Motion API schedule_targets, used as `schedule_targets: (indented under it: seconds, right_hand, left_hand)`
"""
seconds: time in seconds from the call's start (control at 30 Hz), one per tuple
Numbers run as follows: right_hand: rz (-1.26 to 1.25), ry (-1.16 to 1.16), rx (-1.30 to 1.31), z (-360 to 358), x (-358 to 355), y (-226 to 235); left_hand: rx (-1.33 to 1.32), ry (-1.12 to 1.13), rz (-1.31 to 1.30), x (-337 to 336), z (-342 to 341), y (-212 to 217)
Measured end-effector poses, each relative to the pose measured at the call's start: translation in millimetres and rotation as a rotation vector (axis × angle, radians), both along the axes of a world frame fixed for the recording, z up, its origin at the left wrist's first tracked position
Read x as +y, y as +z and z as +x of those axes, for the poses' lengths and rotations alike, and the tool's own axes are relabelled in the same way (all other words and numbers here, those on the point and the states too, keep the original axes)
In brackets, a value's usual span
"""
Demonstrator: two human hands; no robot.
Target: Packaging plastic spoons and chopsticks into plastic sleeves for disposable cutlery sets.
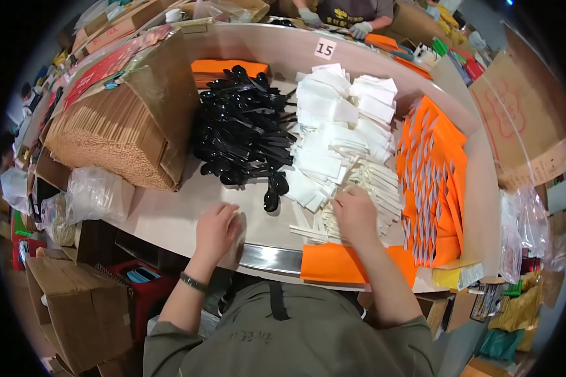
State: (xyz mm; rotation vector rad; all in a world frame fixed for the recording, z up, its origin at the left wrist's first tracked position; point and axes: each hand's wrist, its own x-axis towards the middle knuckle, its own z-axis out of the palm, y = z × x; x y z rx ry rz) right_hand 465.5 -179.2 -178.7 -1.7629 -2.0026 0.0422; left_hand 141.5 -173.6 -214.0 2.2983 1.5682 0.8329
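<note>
My right hand (356,215) reaches into a pile of thin, cream-white sticks or narrow packets (383,188), fingers bent down and closed at its left side. What it grips is too small to name. My left hand (217,227) is held over the front of the table, its fingers curled together; anything in them is hidden. Beyond it lies a heap of black plastic spoons and forks (242,135). Stacks of white folded napkins (324,100) lie between this heap and the sticks. A flat orange sheet or pouch (333,262) lies at the front edge near my right forearm.
Overlapping orange pouches (437,182) line the right side. On the left, an opened carton (116,135) holds tightly packed brown strips or sticks. A raised rim (258,39) borders the table's far side. Across it, a person's gloved hands (361,29) work. A cardboard box (78,308) stands at lower left.
</note>
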Motion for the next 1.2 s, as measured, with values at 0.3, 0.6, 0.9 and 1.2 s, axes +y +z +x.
schedule_targets:
  seconds: [0.3,0.6,0.9,1.2]
  right_hand:
    - [-0.277,-0.023,-0.089,-62.7,49.7,-46.8]
    - [-0.378,0.058,0.216,-55.8,-15.9,20.7]
    - [-0.382,0.557,-0.051,-89.6,-58.8,-16.7]
    - [-0.099,0.152,0.283,-75.0,-77.1,-32.8]
  left_hand:
    - [0.267,-0.074,0.126,77.2,18.6,4.8]
    - [0.263,-0.385,0.435,72.1,-0.1,19.1]
    - [-0.134,-0.091,0.551,36.2,13.5,72.4]
    - [-0.239,-0.435,-0.024,-26.2,59.6,40.9]
